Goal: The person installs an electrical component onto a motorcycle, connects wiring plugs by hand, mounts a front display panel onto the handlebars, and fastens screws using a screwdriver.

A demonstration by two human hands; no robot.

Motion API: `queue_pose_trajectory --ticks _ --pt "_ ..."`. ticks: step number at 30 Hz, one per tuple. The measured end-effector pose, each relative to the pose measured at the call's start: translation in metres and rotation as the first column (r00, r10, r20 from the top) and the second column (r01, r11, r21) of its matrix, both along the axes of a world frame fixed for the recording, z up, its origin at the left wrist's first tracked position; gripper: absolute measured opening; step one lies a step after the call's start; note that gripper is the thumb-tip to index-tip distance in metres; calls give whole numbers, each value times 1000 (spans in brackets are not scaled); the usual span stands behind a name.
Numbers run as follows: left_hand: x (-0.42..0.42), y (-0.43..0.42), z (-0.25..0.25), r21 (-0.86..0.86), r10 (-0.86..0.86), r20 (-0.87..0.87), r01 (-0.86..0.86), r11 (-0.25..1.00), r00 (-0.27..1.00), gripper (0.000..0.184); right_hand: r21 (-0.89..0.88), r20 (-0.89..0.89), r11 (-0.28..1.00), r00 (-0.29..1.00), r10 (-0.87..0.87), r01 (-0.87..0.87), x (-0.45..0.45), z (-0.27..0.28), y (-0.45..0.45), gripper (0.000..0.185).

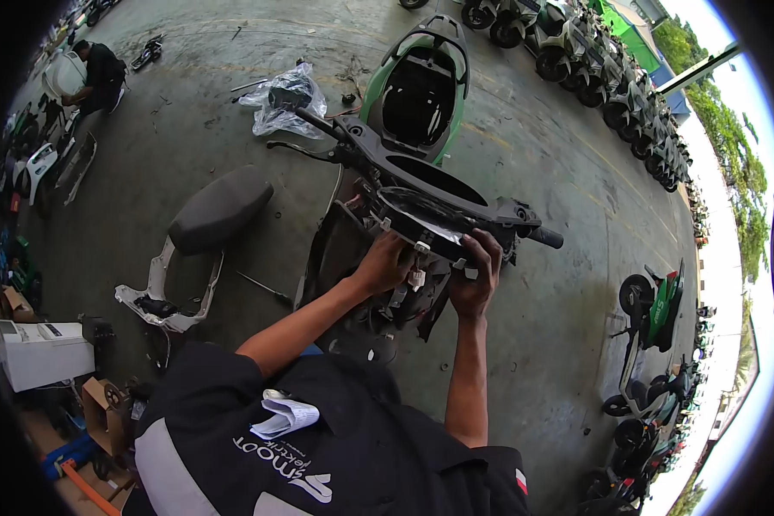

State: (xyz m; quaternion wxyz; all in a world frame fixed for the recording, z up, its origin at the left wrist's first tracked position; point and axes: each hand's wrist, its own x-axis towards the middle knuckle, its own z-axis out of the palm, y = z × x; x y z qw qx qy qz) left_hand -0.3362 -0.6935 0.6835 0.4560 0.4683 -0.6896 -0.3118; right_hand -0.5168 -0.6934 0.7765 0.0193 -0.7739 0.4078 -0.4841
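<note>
In front of me stands a partly stripped scooter with dark handlebars [365, 142] and a green rear body [415, 95]. A black oval unit with a glossy face [421, 217], perhaps a headlight or display, is tilted at the handlebar cover [443, 179]. My left hand [385, 265] has its fingers closed at the unit's lower left edge. Around the right end, my right hand [476, 277] grips it with fingers over the top. White connectors [417, 277] hang on wires between my hands. The fingertips of my left hand are partly hidden.
On the floor to the left lies a dark seat [224, 206] beside a pale frame piece [159, 288]. Clear plastic wrapping [292, 99] lies beyond the handlebar. A person [101, 76] crouches at the far left. Parked scooters [576, 60] line the right side; a white box [45, 354] stands lower left.
</note>
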Motion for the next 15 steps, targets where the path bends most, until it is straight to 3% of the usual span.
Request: queue_pose_trajectory --ticks 2,5,6,8,9,10,11,15 --pt "2 -2 7 -41 22 -50 -24 999 998 53 1 48 1000 999 -14 13 5 -9 -9 46" --pt "15 -2 10 47 -25 -202 36 998 979 56 6 4 998 998 -65 65 4 -35 -22 53" --pt "25 -1 17 51 -30 -192 40 998 981 56 10 14 997 997 -70 70 4 -41 -24 53" --pt "46 -1 40 283 96 -20 -86 955 995 58 -4 43 995 994 -102 103 7 -49 -26 56" --pt "54 -4 38 287 81 -12 -74 955 997 58 2 51 993 992 -118 118 9 -52 -25 56" --pt "61 -9 35 17 313 61 -314 949 948 60 -11 81 990 987 -141 142 12 -55 -23 57" --pt "65 -15 34 -264 534 58 -503 823 844 63 -24 109 985 980 -165 168 14 -56 -23 58" --pt "79 -41 59 -448 498 9 -442 777 867 62 -52 157 993 983 -98 108 25 -50 -22 68"
